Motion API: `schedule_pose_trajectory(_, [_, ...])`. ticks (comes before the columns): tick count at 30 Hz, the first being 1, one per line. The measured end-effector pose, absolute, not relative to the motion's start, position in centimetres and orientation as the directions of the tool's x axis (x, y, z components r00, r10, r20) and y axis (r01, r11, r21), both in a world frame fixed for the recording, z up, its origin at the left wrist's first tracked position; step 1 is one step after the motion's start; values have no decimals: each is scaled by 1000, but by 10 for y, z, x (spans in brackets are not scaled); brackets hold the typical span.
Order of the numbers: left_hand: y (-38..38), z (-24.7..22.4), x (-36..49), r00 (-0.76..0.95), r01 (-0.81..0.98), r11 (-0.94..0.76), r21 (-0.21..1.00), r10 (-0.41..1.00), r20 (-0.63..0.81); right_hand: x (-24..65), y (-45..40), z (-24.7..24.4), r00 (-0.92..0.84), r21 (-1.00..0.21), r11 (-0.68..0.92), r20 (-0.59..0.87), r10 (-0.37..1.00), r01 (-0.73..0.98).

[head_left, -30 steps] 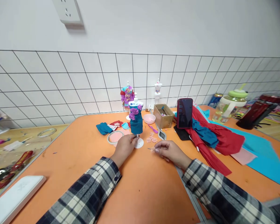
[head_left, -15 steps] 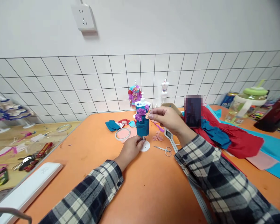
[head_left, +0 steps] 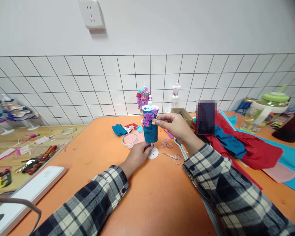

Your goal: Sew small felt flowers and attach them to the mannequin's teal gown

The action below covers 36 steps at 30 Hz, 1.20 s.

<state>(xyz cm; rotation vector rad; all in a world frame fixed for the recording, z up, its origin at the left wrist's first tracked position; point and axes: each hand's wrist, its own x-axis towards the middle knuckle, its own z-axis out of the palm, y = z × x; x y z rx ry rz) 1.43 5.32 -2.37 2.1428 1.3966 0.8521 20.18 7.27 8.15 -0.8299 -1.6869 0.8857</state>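
A small white dress form [head_left: 150, 107] stands upright before me, wrapped in a teal dress [head_left: 150, 134] with purple flowers [head_left: 148, 116] on its front. My left hand [head_left: 137, 154] is closed around the form's stand, just above its round white base [head_left: 153, 153]. Between the thumb and fingertips of my right hand [head_left: 173, 124] is a peach flower [head_left: 154, 122], which touches the dress's right side. Small scissors [head_left: 173, 157] lie right of the base, with several pinkish flowers [head_left: 166, 143] behind them. A roll of tape [head_left: 129, 139] lies to the left.
Behind stand a decorated dress form [head_left: 143, 98], a bare one [head_left: 176, 93] and a cardboard box [head_left: 183, 115]. A phone [head_left: 206, 118], red fabric [head_left: 265, 150] and a green-lidded bottle [head_left: 263, 111] are at right. A white power bank [head_left: 36, 193] lies at left.
The view has shifted slightly. Both hands keep nearly the same places, the left on the stand and the right with the peach flower against the dress.
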Motion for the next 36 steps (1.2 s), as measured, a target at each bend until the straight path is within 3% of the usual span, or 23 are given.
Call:
schedule_pose_trajectory(6, [53,-22,15,311,672,-402,621,915,256,200,69,86,-176,-887,455,436,882,80])
schedule_pose_trajectory(13, [51,-12,14,423,710,-504,491,864,274,200,68,87,-88,-849,479,471,877,224])
schedule_pose_trajectory(18, [50,-9,14,442,735,-524,430,851,282,199,71,82,1,-845,504,513,859,179])
schedule_pose_trajectory(25, [50,-18,17,391,741,-501,446,863,320,191,65,78,-53,-759,641,640,767,118])
schedule_pose_trajectory(30, [53,-20,16,355,744,-481,464,873,336,194,70,70,-81,-776,631,629,773,-3])
schedule_pose_trajectory(36, [55,-21,14,309,764,-439,473,892,329,203,78,67,46,-767,641,642,765,28])
